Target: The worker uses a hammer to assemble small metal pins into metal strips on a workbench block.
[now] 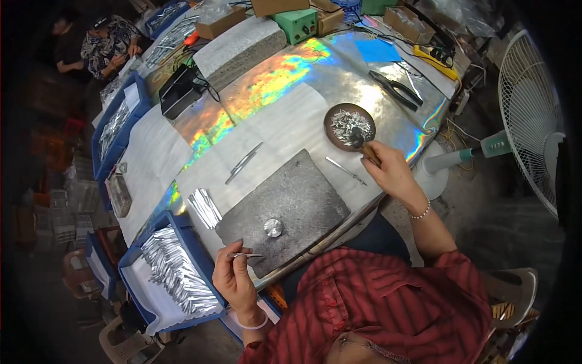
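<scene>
My right hand (391, 171) is closed round the wooden handle of a small hammer (371, 154). Its dark head is over the round brown bowl (328, 134), which holds many tiny silvery pins (347, 124); whether it touches them I cannot tell. Between the fingertips of my left hand (234, 280) is a slim silvery metal piece (245, 255), at the near left edge of a dark metal plate (303, 194). A small round metal block (273, 227) sits on that plate. Left of the plate lies a bundle of slim metal pieces (205, 208).
A blue tray (127, 265) of similar metal pieces stands at the near left. Thin rods (244, 162) and a pointed tool (345, 170) lie on the table. Farther off are pliers (395, 90) and a stone block (242, 51). A fan (527, 115) stands right; another person (109, 45) sits far left.
</scene>
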A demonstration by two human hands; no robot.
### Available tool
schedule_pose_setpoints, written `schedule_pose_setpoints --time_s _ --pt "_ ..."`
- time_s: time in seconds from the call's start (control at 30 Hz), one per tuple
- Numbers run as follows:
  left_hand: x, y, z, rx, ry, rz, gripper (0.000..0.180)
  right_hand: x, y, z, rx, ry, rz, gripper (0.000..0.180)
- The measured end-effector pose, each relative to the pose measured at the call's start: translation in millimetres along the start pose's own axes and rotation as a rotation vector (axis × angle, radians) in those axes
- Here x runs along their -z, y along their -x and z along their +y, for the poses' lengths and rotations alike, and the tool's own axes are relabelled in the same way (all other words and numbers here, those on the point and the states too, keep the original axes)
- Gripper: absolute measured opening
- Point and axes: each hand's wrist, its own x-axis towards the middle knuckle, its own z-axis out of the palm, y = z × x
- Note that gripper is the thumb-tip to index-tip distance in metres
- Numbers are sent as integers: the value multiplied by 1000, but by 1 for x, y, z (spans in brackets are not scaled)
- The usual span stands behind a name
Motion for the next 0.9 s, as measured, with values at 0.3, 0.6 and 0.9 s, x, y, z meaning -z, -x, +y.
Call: schedule_pose_setpoints --time_s 0.3,0.6,0.9 --pt "-9 2 -12 -96 -251 65 18 -5 -48 34 65 133 4 20" --pt "-7 8 -27 44 -304 -101 10 -11 -79 42 155 278 -44 24" --pt "-15 5 -36 143 -9 118 10 -25 -9 13 167 124 -250 22"
